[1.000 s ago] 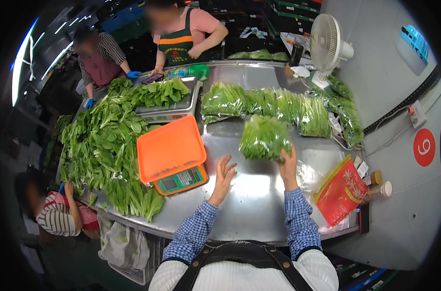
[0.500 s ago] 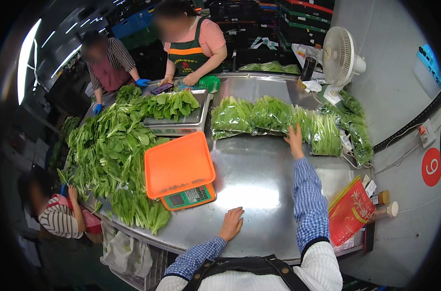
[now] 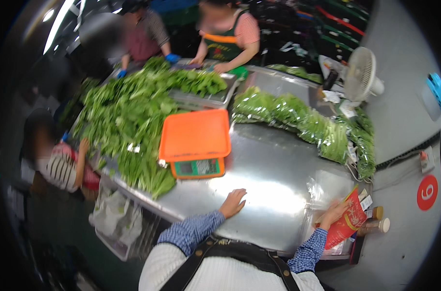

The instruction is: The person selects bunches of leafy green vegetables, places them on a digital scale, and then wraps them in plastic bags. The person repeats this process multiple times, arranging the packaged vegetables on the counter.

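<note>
My left hand (image 3: 233,202) rests open on the steel table (image 3: 264,228), its fingers loosely stretched and holding nothing. At the table's right side, my right hand (image 3: 333,213) lies over the left edge of a red printed bag (image 3: 349,224), fingers stretched out and slightly blurred. Clear plastic (image 3: 322,186) lies on the metal just beyond that hand. An orange-topped digital scale (image 3: 195,136) stands ahead of my left hand. Farther back, clear bags of leafy greens (image 3: 288,112) form a row. Loose leafy greens (image 3: 133,109) are heaped on the left.
A second scale (image 3: 201,99) carries greens at the back. Two co-workers (image 3: 230,36) stand across the table, another (image 3: 60,165) at its left. A fan (image 3: 361,75), jars (image 3: 378,225) and cords line the right wall. A white plastic bag (image 3: 116,211) hangs below the left edge.
My right hand has left the bagged greens and come back toward me to the red bag. My left hand stays on the table. The whole view has shifted.
</note>
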Action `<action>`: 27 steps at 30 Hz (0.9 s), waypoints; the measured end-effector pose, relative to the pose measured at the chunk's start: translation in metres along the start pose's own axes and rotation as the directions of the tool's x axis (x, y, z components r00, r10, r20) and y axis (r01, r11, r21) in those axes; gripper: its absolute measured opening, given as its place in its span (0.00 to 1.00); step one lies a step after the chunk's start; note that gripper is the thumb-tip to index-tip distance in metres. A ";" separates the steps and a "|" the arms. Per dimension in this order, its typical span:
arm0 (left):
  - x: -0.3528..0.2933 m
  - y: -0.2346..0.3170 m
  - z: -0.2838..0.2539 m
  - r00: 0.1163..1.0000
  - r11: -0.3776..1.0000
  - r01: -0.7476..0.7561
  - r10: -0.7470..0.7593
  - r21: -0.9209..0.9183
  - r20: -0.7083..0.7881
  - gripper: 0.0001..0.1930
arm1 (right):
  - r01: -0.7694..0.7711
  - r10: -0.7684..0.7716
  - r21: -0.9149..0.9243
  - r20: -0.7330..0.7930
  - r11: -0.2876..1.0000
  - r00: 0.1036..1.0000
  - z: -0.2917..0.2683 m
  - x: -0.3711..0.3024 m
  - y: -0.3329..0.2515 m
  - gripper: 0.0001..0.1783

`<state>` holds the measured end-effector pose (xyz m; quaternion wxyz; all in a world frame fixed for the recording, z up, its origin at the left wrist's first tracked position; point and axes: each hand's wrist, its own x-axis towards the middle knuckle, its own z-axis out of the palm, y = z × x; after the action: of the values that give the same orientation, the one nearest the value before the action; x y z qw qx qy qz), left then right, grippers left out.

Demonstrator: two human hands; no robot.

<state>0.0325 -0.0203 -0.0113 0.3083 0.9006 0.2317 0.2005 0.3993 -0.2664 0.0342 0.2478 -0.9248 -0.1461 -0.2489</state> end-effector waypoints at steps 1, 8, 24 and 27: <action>-0.001 -0.005 0.004 1.000 1.000 -0.006 0.006 -0.014 -0.014 0.22 | 0.035 -0.039 0.138 0.024 0.990 0.999 -0.011 0.001 -0.012 0.37; -0.029 0.004 -0.031 0.962 0.944 0.136 -0.198 -0.301 -0.189 0.20 | 0.136 -0.516 0.687 0.385 0.714 0.765 -0.015 -0.086 -0.142 0.38; -0.228 -0.243 -0.314 0.321 0.432 0.902 -0.689 -0.012 -0.650 0.69 | 0.107 -0.796 0.863 0.399 0.493 0.455 -0.060 -0.207 -0.300 0.23; -0.218 -0.271 -0.333 0.390 0.408 0.910 -0.777 0.075 -0.494 0.74 | -0.001 -0.860 0.906 0.402 0.423 0.314 -0.056 -0.253 -0.350 0.21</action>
<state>-0.3922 0.2063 0.0085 0.1572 0.6285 0.7486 0.1406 0.0294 -0.0414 0.0768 0.4220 -0.6011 -0.6214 0.2728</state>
